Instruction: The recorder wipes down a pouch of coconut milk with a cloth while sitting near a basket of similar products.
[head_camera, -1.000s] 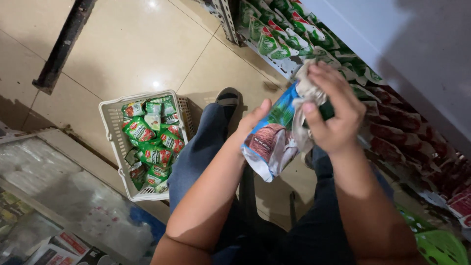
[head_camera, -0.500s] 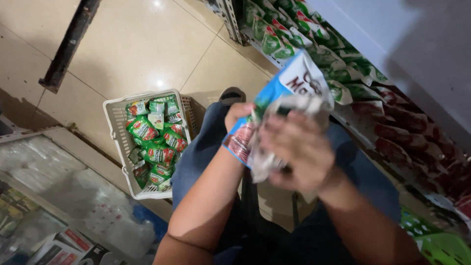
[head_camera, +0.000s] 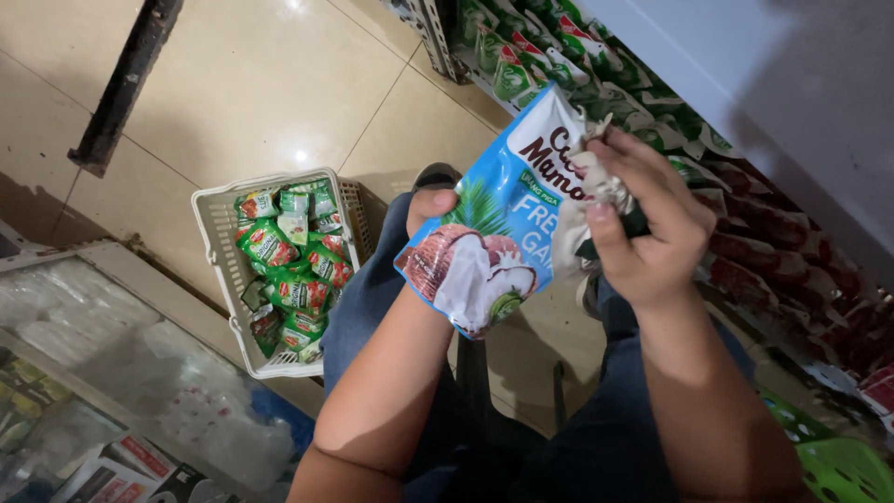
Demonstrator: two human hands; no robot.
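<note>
Presently, the shelf (head_camera: 745, 177) of packets runs from 12 to 4 o'clock and the white basket (head_camera: 216, 279) of green sachets sits on the floor at 9. At centre, the left hand (head_camera: 430, 207) grips the blue coconut pouch (head_camera: 494, 233) from behind while the right hand (head_camera: 643, 224) is closed on a crumpled cloth (head_camera: 596, 186) against its face: a wiping step, I judge. The next stroke calls for a steady hold on the pouch.

- I see dim, warm indoor light; overhead glare spots on the floor tiles (head_camera: 279, 84).
- Shelf (head_camera: 792, 233) at right lies shadowed; frame edges soft, slightly blurred.

Left hand (head_camera: 430, 207) holding blue coconut pouch (head_camera: 494, 219), right hand (head_camera: 643, 233) pressing crumpled cloth (head_camera: 591, 191) against it, white basket (head_camera: 216, 233) beside knee
</note>
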